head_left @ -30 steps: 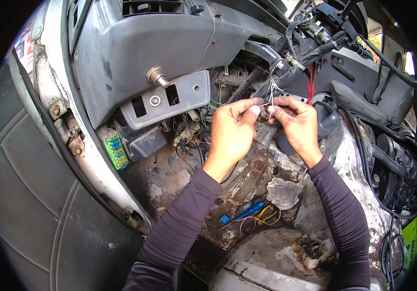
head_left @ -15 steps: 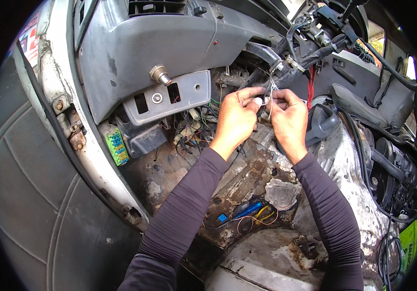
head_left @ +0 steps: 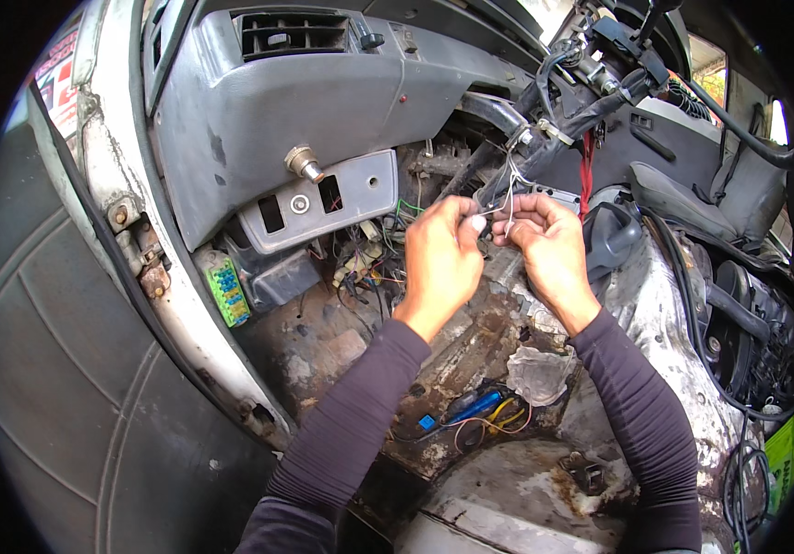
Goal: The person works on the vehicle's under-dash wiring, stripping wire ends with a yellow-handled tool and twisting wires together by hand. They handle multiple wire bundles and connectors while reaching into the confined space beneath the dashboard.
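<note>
Thin white wires (head_left: pixel 511 180) hang from the steering column (head_left: pixel 578 106) in the upper middle. My left hand (head_left: pixel 441 263) is closed, thumb and index finger pinched on a white wire at the bundle's lower end. My right hand (head_left: pixel 545 254) is closed on the same wires just to the right, its fingers curled beside my left fingertips. Behind them is a loom of tangled coloured wires (head_left: pixel 365 263) below a grey switch plate (head_left: pixel 286 219). Red wires (head_left: pixel 587 175) hang to the right of my right hand. The exact wire ends between my fingertips are too small to tell.
A grey dashboard (head_left: pixel 231 102) spans the top; a door (head_left: pixel 55 388) is at left. A green fuse block (head_left: pixel 225 291) sits below the dash. On the rusty floor (head_left: pixel 323 360) lie a blue tool (head_left: pixel 480 404) and yellow-handled pliers (head_left: pixel 503 415). A seat (head_left: pixel 739 198) is at right.
Both my hands have shifted slightly down in the view since half a second ago, and their fingertips have drawn a little apart on the white wires.
</note>
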The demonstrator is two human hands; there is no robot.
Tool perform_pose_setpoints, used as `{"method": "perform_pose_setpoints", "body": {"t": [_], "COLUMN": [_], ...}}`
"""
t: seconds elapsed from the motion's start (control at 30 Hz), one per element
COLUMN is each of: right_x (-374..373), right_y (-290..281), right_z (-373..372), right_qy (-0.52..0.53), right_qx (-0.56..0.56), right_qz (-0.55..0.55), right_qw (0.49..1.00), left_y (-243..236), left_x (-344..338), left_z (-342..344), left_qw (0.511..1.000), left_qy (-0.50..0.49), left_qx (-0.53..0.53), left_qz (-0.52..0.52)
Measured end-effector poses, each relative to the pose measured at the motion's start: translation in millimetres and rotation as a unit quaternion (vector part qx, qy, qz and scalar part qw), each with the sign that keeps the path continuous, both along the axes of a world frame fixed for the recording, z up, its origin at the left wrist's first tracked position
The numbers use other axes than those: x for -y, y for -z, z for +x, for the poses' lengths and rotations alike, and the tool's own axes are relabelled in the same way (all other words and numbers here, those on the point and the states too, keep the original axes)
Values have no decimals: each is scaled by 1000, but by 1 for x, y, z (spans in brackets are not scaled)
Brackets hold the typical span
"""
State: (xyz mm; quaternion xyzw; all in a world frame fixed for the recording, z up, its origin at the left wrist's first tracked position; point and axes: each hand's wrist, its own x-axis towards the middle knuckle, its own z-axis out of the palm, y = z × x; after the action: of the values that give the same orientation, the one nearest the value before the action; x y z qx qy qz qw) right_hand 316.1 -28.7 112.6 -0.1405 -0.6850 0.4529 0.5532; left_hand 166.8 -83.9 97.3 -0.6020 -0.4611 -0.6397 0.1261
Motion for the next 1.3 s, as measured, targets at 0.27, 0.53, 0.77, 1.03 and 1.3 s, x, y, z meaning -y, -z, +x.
{"method": "perform_pose_setpoints", "body": {"t": [0.27,0.53,0.77,1.03,1.3], "right_x": [3,-10,-15,-5,-2], "right_y": [-3,-2,-1,0,-1], "right_z": [18,12,3,-10,-15], "right_qy": [-31,39,302,374,347], "right_qx": [62,38,81,62,71], "right_qz": [84,60,260,276,196], "right_qw": [994,997,914,883,914], "left_y": [6,-1,-17,-15,-21], "left_x": [8,12,-10,-7,-10], "left_z": [9,0,-5,0,-3], "left_qw": [980,931,967,959,950], "left_qy": [166,259,193,216,247], "left_qx": [91,226,81,126,139], "left_qz": [-62,-126,-142,-136,-133]}}
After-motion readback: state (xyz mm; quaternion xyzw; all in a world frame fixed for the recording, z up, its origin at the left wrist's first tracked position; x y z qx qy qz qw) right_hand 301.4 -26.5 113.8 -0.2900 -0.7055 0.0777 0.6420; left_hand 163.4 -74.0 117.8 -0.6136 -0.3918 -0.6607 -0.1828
